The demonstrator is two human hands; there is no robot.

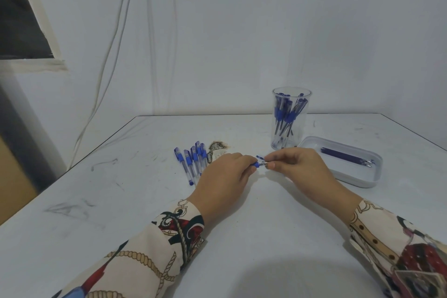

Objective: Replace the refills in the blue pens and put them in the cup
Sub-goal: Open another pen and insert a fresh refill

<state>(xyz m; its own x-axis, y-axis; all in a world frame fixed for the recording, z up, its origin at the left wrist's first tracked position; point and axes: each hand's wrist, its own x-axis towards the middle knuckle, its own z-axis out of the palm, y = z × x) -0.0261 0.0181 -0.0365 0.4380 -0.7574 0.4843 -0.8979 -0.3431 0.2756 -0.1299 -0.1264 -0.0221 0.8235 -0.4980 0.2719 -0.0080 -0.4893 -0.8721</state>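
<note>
Hands meet over the middle of a scuffed white bench (242, 225): the left hand (223, 176) grips the blue grip end of a pen (259, 164), while the right hand (298, 164) pinches its metal tip section between thumb and fingertips. Most of the barrel is hidden inside the left fist, so it cannot be told whether the tip is being unscrewed or tightened, nor whether a refill sits inside.

The small tip piece looks the likeliest casualty. It is held only by fingertips, and a slip could send it rolling across the bench or off its edge. A refill drawn out at an angle could bend, and a tip threaded on crooked could jam.

Five or so capped pens (192, 162) lie side by side just left of the hands, beside a burnt-looking mark on the bench; overlap makes the count uncertain. One clear plastic cup (291, 118) stands upright behind the right hand, holding perhaps eight to ten blue pens, too crowded to count surely. One shallow white tray (350, 176) lies just right of the cup, and a small bundle of dark refills (343, 156) rests in it, their number impossible to tell.

Judging by the row left, the job appears well past halfway.
</note>
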